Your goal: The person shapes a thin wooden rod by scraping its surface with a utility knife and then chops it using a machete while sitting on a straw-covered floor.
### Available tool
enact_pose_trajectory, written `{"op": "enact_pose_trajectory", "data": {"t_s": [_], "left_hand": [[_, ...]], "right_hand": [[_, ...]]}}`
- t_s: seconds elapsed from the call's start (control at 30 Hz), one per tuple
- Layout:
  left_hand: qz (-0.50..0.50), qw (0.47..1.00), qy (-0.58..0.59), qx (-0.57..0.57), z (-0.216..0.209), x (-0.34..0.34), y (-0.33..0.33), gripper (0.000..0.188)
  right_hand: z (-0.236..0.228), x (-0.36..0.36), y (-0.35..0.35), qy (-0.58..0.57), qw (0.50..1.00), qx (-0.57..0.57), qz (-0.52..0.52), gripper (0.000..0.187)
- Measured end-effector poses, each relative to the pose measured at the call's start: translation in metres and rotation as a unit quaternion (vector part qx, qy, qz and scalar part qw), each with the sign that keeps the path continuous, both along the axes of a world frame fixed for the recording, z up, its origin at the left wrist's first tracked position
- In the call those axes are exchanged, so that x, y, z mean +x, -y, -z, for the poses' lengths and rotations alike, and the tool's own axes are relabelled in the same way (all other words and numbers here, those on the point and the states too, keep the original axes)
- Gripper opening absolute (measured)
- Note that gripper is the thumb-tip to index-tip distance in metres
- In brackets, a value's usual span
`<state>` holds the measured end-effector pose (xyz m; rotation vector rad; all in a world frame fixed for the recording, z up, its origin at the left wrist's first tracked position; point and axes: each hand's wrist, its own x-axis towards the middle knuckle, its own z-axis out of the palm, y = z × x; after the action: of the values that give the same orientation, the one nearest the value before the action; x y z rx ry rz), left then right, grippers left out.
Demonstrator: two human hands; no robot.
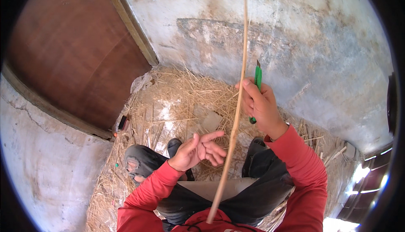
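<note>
A long thin cane (233,141) runs up from close to my chest toward the wall, slightly curved, with a darker joint near its middle. My right hand (262,107) grips it at the upper half, thumb pressed along it. The same hand also holds a green utility knife (258,76), its blade out and pointing up, beside the cane. My left hand (199,151) hovers left of the cane's middle, palm partly up and fingers apart, holding nothing; its fingertips are close to the cane, and I cannot tell whether they touch it.
Loose straw and shavings (185,92) cover the floor around my feet. A stained wall (320,50) rises ahead and to the right; a brown door panel (80,59) stands at the left. A small dark object (123,123) lies by the door frame. More strips lie at the right.
</note>
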<state>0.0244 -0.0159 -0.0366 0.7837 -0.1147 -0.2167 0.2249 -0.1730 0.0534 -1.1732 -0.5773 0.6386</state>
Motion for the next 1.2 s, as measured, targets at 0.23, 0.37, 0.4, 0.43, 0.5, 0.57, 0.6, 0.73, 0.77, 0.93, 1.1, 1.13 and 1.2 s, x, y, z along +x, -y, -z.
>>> {"op": "enact_pose_trajectory", "data": {"t_s": [0.23,0.37,0.4,0.43,0.5,0.57,0.6,0.73,0.77,0.93,1.1,1.13,1.2], "left_hand": [[-0.012,0.977,0.071,0.203,-0.014,0.0,0.004,0.063],[-0.057,0.971,0.039,0.227,-0.001,0.002,-0.002,0.05],[-0.051,0.97,0.031,0.237,0.003,0.005,-0.004,0.047],[-0.046,0.968,0.023,0.247,0.006,0.006,-0.005,0.045],[-0.085,0.964,0.007,0.251,0.007,0.006,-0.005,0.041],[-0.098,0.963,-0.037,0.25,-0.001,0.004,-0.008,0.041],[-0.133,0.954,-0.039,0.264,-0.001,0.003,-0.009,0.04],[-0.218,0.926,-0.077,0.297,-0.003,0.001,-0.015,0.034],[-0.226,0.922,-0.094,0.299,-0.004,0.0,-0.017,0.032],[-0.499,0.616,0.125,0.597,-0.042,-0.007,-0.036,0.039],[-0.688,0.318,0.43,0.49,-0.128,-0.054,-0.033,0.04],[-0.7,0.243,0.455,0.494,-0.156,-0.065,-0.027,0.038],[-0.682,0.211,0.419,0.561,-0.179,-0.086,-0.008,0.041]], "right_hand": [[0.018,0.017,-0.021,0.041,0.998,-0.022,0.046,0.03],[0.019,0.017,-0.041,0.046,0.998,-0.027,0.037,0.028],[0.02,0.018,-0.045,0.043,0.998,-0.03,0.042,0.028],[0.02,0.017,-0.049,0.041,0.998,-0.033,0.046,0.028],[0.021,0.017,-0.056,0.028,0.999,-0.019,0.03,0.029],[0.017,0.017,-0.062,0.045,0.998,-0.04,0.016,0.029],[0.014,0.015,-0.064,0.069,0.995,-0.069,0.011,0.028],[0.02,0.001,-0.074,0.213,0.972,-0.098,-0.008,0.027],[0.022,-0.001,-0.077,0.212,0.972,-0.098,-0.018,0.027],[0.025,-0.001,-0.078,0.196,0.97,-0.134,-0.044,0.025],[0.03,0.004,-0.074,0.181,0.979,-0.087,-0.044,0.024],[0.026,0.003,-0.074,0.182,0.979,-0.082,-0.047,0.025],[0.026,0.003,-0.07,0.151,0.984,-0.084,-0.05,0.026]]}}
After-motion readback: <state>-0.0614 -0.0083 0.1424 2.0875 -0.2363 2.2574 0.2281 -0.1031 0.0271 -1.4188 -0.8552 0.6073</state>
